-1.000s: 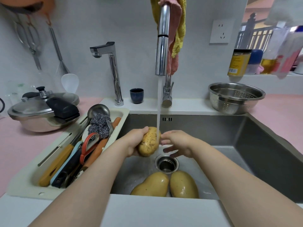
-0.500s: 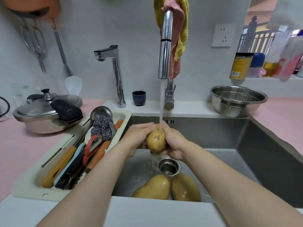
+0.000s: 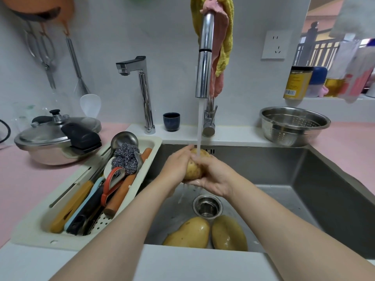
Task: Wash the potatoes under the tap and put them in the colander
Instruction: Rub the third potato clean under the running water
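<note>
While water (image 3: pixel 199 122) from the tap (image 3: pixel 205 57) falls on its top, a potato (image 3: pixel 192 169) is clasped between both hands above the sink (image 3: pixel 284 179). The left hand (image 3: pixel 176 167) curls its fingers (image 3: pixel 185 152) round the potato's left side. The right hand (image 3: pixel 216 176) wraps its fingers (image 3: pixel 199 161) over the right side and front, so only a strip of skin shows between them. Water drips from under the hands toward the drain (image 3: pixel 207 205). Nearer the sink's front wall, two potatoes (image 3: pixel 188 233) lie wet on the floor, just beside each other. The colander (image 3: pixel 294 136) stands on the counter at the sink's back right corner, well apart from the hands. Along the sink's left edge a tray (image 3: pixel 30 234) holds utensils and a steel scourer (image 3: pixel 125 159). A lidded pot (image 3: pixel 50 145) sits left of it, and a dark cup (image 3: pixel 171 121) stands left of the tap's base.
</note>
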`<action>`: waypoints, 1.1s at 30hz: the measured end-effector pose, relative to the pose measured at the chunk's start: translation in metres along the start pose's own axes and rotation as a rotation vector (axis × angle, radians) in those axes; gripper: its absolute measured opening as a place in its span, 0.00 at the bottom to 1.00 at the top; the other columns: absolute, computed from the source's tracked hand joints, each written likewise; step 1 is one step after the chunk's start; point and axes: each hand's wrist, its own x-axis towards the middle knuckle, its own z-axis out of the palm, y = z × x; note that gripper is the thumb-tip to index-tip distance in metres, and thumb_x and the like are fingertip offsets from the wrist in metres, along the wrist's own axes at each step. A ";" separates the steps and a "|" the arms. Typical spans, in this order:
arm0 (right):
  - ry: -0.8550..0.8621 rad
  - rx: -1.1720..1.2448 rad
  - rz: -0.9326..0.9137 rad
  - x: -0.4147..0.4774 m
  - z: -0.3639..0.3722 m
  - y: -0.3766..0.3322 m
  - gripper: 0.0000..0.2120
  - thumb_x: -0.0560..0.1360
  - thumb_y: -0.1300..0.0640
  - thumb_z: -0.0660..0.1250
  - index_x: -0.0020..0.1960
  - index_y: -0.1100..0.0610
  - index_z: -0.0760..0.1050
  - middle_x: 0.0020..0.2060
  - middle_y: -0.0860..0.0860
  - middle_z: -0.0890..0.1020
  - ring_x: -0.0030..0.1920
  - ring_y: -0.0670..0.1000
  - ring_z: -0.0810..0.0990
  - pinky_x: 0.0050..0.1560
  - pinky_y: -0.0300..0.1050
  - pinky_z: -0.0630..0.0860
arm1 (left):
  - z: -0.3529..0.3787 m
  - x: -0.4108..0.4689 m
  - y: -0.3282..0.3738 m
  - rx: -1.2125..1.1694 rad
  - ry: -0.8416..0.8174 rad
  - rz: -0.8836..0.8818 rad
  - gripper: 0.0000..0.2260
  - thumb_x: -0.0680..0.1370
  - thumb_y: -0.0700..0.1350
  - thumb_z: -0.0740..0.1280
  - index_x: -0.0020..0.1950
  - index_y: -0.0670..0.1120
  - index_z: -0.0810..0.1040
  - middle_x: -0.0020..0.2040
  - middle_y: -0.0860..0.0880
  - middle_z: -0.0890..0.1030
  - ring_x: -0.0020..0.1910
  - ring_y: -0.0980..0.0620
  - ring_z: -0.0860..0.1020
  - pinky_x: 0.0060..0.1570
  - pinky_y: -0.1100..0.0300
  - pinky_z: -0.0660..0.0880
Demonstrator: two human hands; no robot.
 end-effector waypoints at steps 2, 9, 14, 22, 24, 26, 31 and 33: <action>0.056 -0.048 -0.010 -0.002 0.004 0.001 0.33 0.72 0.58 0.79 0.73 0.55 0.70 0.66 0.64 0.78 0.60 0.69 0.82 0.41 0.65 0.84 | -0.007 0.007 -0.011 -0.037 -0.131 -0.043 0.25 0.76 0.63 0.64 0.73 0.63 0.73 0.74 0.51 0.74 0.70 0.48 0.76 0.68 0.42 0.74; 0.239 -0.025 -0.031 -0.013 0.015 -0.009 0.20 0.85 0.42 0.56 0.61 0.58 0.72 0.53 0.63 0.80 0.46 0.67 0.83 0.47 0.71 0.82 | 0.000 0.005 -0.005 -0.080 -0.140 0.019 0.34 0.69 0.62 0.68 0.74 0.55 0.73 0.68 0.48 0.79 0.63 0.46 0.80 0.56 0.48 0.82; 0.236 0.006 -0.067 -0.007 0.015 -0.010 0.16 0.87 0.51 0.54 0.68 0.59 0.70 0.57 0.64 0.82 0.53 0.66 0.85 0.50 0.71 0.82 | 0.015 -0.001 0.003 -0.133 0.153 -0.083 0.11 0.81 0.56 0.64 0.56 0.58 0.85 0.55 0.51 0.85 0.54 0.47 0.84 0.49 0.48 0.84; 0.041 -0.701 -0.303 -0.012 -0.007 -0.019 0.30 0.79 0.51 0.71 0.77 0.45 0.61 0.68 0.54 0.73 0.63 0.56 0.78 0.60 0.55 0.82 | -0.005 -0.006 0.012 -0.318 0.026 -0.378 0.19 0.83 0.61 0.59 0.63 0.49 0.78 0.54 0.39 0.85 0.48 0.39 0.85 0.37 0.49 0.83; -0.061 -0.886 -0.404 -0.015 -0.009 -0.017 0.36 0.72 0.49 0.78 0.75 0.42 0.65 0.68 0.51 0.71 0.65 0.54 0.77 0.60 0.48 0.80 | -0.015 -0.007 0.014 -0.398 -0.028 -0.491 0.22 0.84 0.61 0.56 0.63 0.45 0.75 0.51 0.36 0.84 0.39 0.38 0.85 0.29 0.52 0.81; -0.121 -1.073 -0.513 -0.017 -0.008 -0.016 0.30 0.68 0.48 0.81 0.67 0.41 0.74 0.67 0.48 0.70 0.67 0.50 0.74 0.64 0.42 0.76 | -0.024 -0.009 0.012 -0.399 -0.168 -0.547 0.23 0.85 0.59 0.55 0.66 0.42 0.74 0.49 0.35 0.83 0.37 0.38 0.84 0.25 0.56 0.78; -0.012 -1.178 -0.601 -0.012 -0.015 -0.019 0.12 0.74 0.44 0.75 0.57 0.40 0.81 0.58 0.48 0.76 0.59 0.46 0.76 0.65 0.42 0.72 | -0.028 -0.017 0.013 -0.486 -0.246 -0.412 0.15 0.85 0.46 0.59 0.64 0.39 0.78 0.54 0.34 0.82 0.43 0.35 0.85 0.31 0.52 0.83; 0.122 -1.175 -0.612 -0.007 -0.017 -0.021 0.11 0.80 0.42 0.66 0.58 0.43 0.82 0.57 0.50 0.80 0.58 0.49 0.78 0.60 0.45 0.73 | -0.022 -0.017 0.014 -0.532 -0.247 -0.336 0.15 0.85 0.45 0.59 0.67 0.40 0.78 0.60 0.33 0.81 0.48 0.36 0.85 0.39 0.50 0.84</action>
